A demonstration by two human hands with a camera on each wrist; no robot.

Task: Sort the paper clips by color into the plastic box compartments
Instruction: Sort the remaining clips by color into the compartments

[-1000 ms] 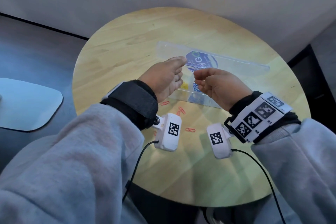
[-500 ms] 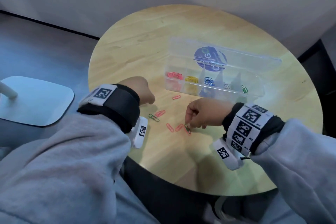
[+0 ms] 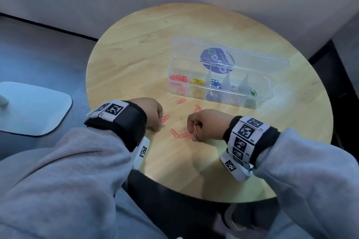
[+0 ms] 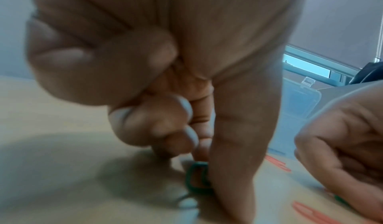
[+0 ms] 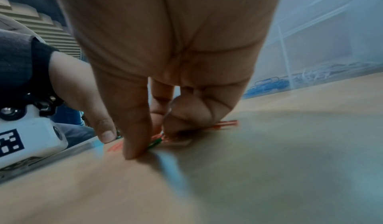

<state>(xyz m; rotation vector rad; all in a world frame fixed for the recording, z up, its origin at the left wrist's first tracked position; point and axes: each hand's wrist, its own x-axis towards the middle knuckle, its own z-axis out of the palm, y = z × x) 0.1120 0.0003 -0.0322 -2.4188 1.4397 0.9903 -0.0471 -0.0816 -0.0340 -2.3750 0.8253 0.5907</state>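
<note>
Plastic box [image 3: 268,91] on the round table [image 3: 136,60]: five compartments, one clip color each. Six red clips [image 3: 181,135] lie loose in front. Left hand [image 3: 153,111] pinches a green clip [image 4: 196,178] against the table; right hand [image 3: 204,124] pinches another green clip [image 5: 155,143], mostly hidden and blurred.

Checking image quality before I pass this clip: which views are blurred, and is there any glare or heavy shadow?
Head view: sharp, curved by the wide angle, soft glare on the clear plastic box. Left wrist view: blurred, the left hand fills it and shadows the table around a green paper clip. Right wrist view: smeared near the right hand.
</note>
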